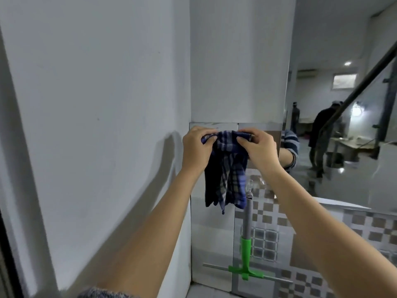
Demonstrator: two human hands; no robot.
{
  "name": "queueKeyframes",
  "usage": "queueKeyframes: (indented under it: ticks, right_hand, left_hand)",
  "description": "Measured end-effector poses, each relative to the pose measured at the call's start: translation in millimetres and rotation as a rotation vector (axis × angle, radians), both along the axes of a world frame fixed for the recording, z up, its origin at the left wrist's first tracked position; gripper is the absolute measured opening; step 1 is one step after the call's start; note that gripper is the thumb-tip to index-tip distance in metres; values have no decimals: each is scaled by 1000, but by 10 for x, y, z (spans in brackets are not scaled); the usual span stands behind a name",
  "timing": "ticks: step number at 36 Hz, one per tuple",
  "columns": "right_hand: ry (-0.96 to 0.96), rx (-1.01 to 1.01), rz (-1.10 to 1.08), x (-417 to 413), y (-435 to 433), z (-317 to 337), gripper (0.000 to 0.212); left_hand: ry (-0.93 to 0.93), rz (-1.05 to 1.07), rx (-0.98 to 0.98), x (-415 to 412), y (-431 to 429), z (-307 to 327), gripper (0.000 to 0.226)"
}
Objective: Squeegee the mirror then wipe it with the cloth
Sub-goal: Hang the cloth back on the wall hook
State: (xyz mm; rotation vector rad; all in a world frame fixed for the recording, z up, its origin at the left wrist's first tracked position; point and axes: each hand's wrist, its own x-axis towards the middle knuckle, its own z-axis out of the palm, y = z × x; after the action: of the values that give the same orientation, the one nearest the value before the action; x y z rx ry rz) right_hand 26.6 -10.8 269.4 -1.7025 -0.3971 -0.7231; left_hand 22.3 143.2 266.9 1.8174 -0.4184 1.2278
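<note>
1. Nearest the lens, a scrap of grey knit sleeve (103, 294) sits at the bottom edge. From there the left forearm (150, 222) and right forearm (322, 222) reach forward and up, both bare.
2. At the end of its reach, the left hand (197, 147) has its fingers curled over one top corner of the cloth (225, 179), pinching it against the thumb.
3. Close beside it, the right hand (260, 149) pinches the other top corner between thumb and curled fingers, so the bunched upper edge runs between the two hands.
4. That cloth is blue plaid with pale checks. It hangs in loose folds from both grips, in the air in front of the tiled wall (212, 233) and just left of the mirror (343, 186). None of it touches the glass.
5. Neither hand touches the squeegee (245, 246). It stands against the tiles below the cloth, grey handle up, green neck lower, and its blade (217, 267) across the bottom. The handle's top meets a small clear hook (249, 186) (whether it hangs there or merely leans, I cannot tell).
6. On the right, the mirror reflects a striped sleeve (290, 145) just beside the right hand, a dark stair rail (354, 91) and blurred figures (322, 134) standing far back.
7. To the left, a white wall (96, 104) carries the arms' shadow.
</note>
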Motion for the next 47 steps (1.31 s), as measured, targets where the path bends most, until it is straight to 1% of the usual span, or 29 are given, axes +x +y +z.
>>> queueKeyframes:
  ticks: [5,8,12,16,18,20,27,29,31,33,42,47]
  right_hand:
    - [-168,-91,-163,198,156,441,19]
    - [-246,-185,-241,332,255,576,20]
    - [-271,-292,-296,532,316,504,21]
    - [-340,-376,-349,672,346,268,21]
    - [-375,-369,-335,714,349,171,21]
    - [-389,-342,-290,749,335,115,20]
    - [-354,-330,-181,732,271,27,23]
    - [-322,-343,-163,686,276,1,27]
    - [-295,-361,-137,648,283,-26,35]
    - [-302,-381,-126,634,296,-57,37]
    - [-339,-413,-150,678,342,-97,30]
    - [-313,-362,-134,652,369,-155,29]
  left_hand:
    - [-68,35,-66,206,23,348,15]
    - [-47,43,-78,363,60,476,19]
    - [4,34,-66,606,131,425,22]
    - [40,-43,-99,724,178,226,17]
    - [52,-103,-140,747,187,136,14]
    - [64,-146,-169,774,194,81,15]
    - [78,-304,-190,714,200,-10,20]
    - [80,-342,-178,690,206,-56,21]
    - [104,-382,-170,662,206,-120,26]
    - [127,-415,-160,629,190,-191,30]
    - [104,-331,-89,625,139,-306,28]
    - [198,-386,-211,571,44,-411,29]
